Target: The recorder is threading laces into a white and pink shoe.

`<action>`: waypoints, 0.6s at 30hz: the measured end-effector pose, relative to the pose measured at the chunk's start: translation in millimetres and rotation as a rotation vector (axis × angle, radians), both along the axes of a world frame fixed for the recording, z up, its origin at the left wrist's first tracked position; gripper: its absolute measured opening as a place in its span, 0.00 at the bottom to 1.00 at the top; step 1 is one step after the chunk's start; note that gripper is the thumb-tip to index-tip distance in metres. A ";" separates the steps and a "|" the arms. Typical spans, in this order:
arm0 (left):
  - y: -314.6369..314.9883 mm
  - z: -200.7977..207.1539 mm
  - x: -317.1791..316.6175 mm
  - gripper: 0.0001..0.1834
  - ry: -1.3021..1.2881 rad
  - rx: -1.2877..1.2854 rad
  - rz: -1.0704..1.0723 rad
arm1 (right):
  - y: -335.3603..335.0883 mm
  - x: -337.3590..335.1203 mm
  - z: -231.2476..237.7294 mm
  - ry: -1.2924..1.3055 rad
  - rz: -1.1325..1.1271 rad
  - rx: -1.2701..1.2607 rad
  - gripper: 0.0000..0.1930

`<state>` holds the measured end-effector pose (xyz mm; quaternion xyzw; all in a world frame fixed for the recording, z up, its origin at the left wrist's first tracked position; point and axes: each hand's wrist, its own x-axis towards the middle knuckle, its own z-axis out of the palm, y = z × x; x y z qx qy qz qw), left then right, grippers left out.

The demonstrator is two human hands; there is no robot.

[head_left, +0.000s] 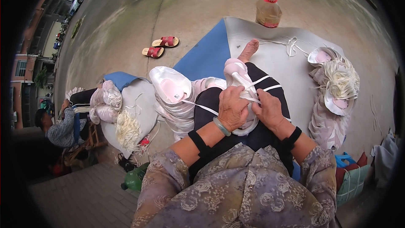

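Observation:
A pale pink and white shoe rests on my lap, toe pointing away from me. My left hand is closed over its left side by the lacing, with a bracelet on the wrist. On the other side my right hand pinches a white shoelace near the eyelets; the exact grip of the fingertips is partly hidden. One lace end loops across my dark trouser leg on the right, another strand trails to the left. Close to my left knee stands a row of nested pink and white shoes.
More nested shoes lie to the right, topped by a bundle of cream laces. Further laces lie at left. A red-capped bottle and red slippers stand ahead. Another person sits far left.

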<state>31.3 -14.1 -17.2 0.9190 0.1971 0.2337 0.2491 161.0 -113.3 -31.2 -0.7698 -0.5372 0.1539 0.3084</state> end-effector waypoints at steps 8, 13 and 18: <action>0.3 -5.1 5.8 0.13 0.144 0.148 0.043 | 2.9 -0.8 -2.9 0.092 -0.041 -0.024 0.08; 1.2 -12.3 16.3 0.12 0.121 0.142 0.027 | 5.8 6.6 -10.8 0.169 0.041 -0.033 0.07; -1.5 -21.6 22.5 0.10 0.120 0.164 0.057 | 3.7 10.2 0.7 0.340 0.008 -0.165 0.12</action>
